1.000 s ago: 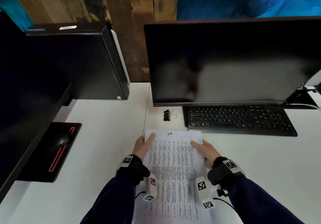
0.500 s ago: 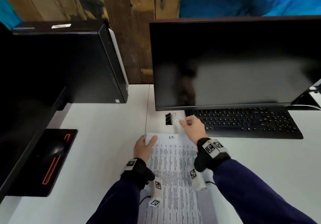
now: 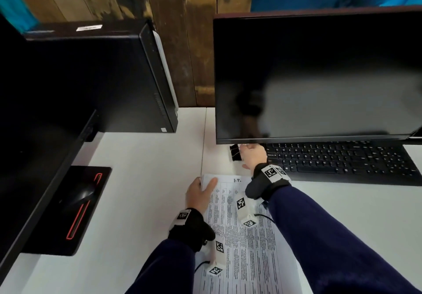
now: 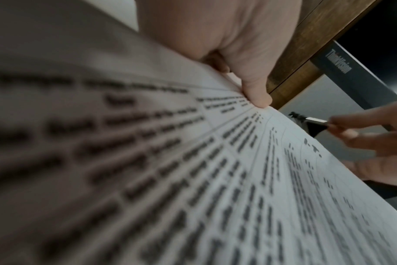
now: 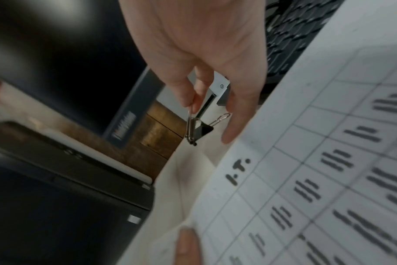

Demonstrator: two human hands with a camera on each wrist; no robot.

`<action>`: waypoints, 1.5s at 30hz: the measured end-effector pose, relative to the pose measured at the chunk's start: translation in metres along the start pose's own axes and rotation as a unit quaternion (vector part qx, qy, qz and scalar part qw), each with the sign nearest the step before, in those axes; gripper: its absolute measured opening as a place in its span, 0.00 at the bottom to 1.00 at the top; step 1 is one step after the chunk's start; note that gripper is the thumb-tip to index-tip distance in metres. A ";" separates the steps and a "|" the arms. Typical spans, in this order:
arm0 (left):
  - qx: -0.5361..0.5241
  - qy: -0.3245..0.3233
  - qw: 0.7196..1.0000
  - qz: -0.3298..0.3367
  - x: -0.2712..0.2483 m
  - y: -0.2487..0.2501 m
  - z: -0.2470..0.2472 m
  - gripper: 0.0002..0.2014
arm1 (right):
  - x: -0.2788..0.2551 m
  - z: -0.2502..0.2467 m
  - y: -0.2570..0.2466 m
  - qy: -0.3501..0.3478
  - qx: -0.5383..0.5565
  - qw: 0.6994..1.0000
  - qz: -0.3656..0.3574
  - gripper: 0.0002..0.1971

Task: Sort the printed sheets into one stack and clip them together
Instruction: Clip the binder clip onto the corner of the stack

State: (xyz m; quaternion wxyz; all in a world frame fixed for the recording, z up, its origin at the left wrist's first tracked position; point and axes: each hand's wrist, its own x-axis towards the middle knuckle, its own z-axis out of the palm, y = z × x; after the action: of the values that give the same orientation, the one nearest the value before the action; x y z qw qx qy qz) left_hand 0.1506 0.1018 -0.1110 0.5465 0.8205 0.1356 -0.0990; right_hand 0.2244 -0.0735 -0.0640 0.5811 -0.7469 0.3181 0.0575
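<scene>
Left hand (image 3: 199, 194) thumb flat, right hand (image 3: 252, 156) fingertips pinched, outstretched.

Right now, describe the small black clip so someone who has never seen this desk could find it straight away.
Start at the big dark monitor on the white desk and drop to its lower left corner. There, left of the black keyboard, the right hand pinches one silver wire handle of the black metal binder clip. It is the only small triangular black piece, beyond the stack of printed sheets.

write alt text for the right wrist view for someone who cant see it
A right hand pinches one wire handle of a black binder clip above a white desk, beside a stack of printed sheets headed "I.T.". A left thumb tip rests on the stack's near corner; a dark monitor stands behind.
</scene>
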 end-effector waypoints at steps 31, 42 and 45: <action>-0.015 0.000 1.000 0.001 -0.002 0.005 0.000 0.12 | -0.081 -0.012 0.016 -0.209 0.026 0.978 0.005 0.19; -0.016 0.008 1.000 0.009 -0.001 0.002 0.001 0.09 | -0.082 -0.015 0.024 -0.221 0.122 0.967 0.040 0.26; -0.018 0.005 1.000 0.004 -0.002 0.004 0.001 0.09 | -0.081 -0.020 0.020 -0.247 0.137 0.958 0.051 0.21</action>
State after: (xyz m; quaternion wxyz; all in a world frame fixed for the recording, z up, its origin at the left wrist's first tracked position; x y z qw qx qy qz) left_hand 0.1502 0.0989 -0.1078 0.5610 0.8114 0.1366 -0.0906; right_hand 0.1443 -0.0611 -0.0376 0.7344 -0.6056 0.2073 0.2259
